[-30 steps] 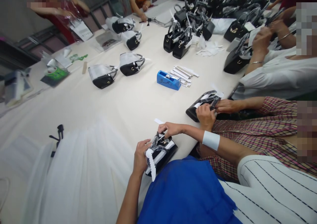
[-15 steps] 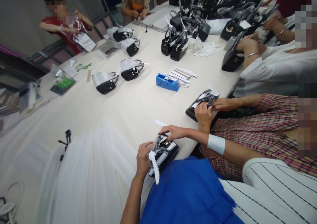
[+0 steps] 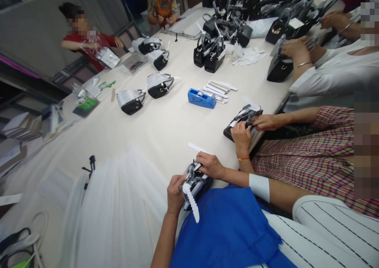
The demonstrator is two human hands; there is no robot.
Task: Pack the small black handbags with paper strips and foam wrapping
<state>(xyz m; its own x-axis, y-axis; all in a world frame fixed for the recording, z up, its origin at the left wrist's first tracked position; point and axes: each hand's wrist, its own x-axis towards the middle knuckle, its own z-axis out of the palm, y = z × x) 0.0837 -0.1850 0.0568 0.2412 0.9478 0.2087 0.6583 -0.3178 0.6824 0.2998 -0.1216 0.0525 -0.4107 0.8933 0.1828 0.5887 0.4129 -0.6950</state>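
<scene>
A small black handbag (image 3: 203, 187) rests at the table's near edge against my blue apron, tilted, its handles wrapped in clear plastic. My left hand (image 3: 176, 191) is closed around the left side of the bag, at the handle base. My right hand (image 3: 211, 165) is closed at the bag's upper edge, fingertips pressed near its opening; what exactly they pinch is partly hidden. A white notched strap (image 3: 191, 202) hangs from the handle. A loose white strip (image 3: 199, 147) lies just beyond my right hand.
White sheets (image 3: 118, 204) cover the table to my left. A blue tape dispenser (image 3: 201, 99) stands beside paper strips (image 3: 219, 91). Beside me, a co-worker in a plaid shirt handles another bag (image 3: 237, 123). Several wrapped handbags (image 3: 160, 85) stand farther off; more are heaped at the back.
My right hand has drawn in slightly, its fingers more curled at the bag's edge. My left hand keeps its hold. The view has shifted a little, and a co-worker opposite has lowered a plastic bag.
</scene>
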